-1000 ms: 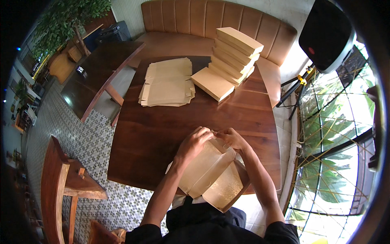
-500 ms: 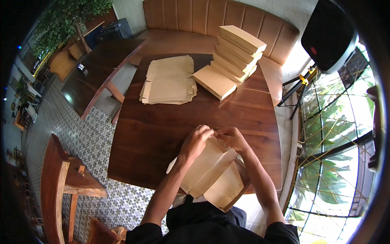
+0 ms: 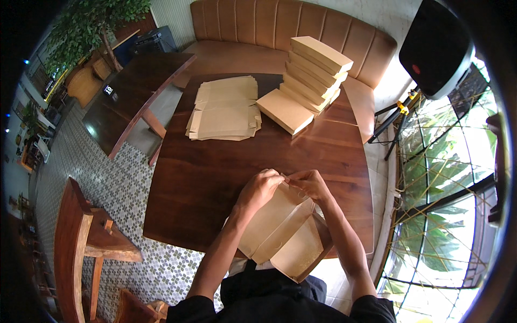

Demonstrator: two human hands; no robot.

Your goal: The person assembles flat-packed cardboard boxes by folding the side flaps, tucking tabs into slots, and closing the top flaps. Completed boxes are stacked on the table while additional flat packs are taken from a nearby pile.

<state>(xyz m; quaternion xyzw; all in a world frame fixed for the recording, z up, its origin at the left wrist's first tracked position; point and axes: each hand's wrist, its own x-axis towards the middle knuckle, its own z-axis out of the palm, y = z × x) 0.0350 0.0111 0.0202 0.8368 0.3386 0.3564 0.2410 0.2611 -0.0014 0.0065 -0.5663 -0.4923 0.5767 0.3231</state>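
A partly folded brown cardboard box (image 3: 277, 226) lies tilted over the near edge of the dark wooden table (image 3: 210, 183). At its far corner my left hand (image 3: 262, 188) pinches the cardboard edge with closed fingers. Right beside it, my right hand (image 3: 309, 184) is closed on the same corner, the fingertips of both hands nearly meeting. The corner flap between them is mostly hidden by the fingers. One half of the box, on the right, has raised walls; the other half spreads out under my left forearm.
Flat cardboard box blanks (image 3: 223, 110) are piled at the table's far left. A stack of folded boxes (image 3: 318, 64) stands at the far right, a single closed box (image 3: 285, 110) before it. Behind runs a brown bench (image 3: 242, 51). A wooden chair (image 3: 81, 237) stands left.
Both hands stay at the box's far corner, with only slight finger movement there. The box has shifted very little; the view has tilted slightly.
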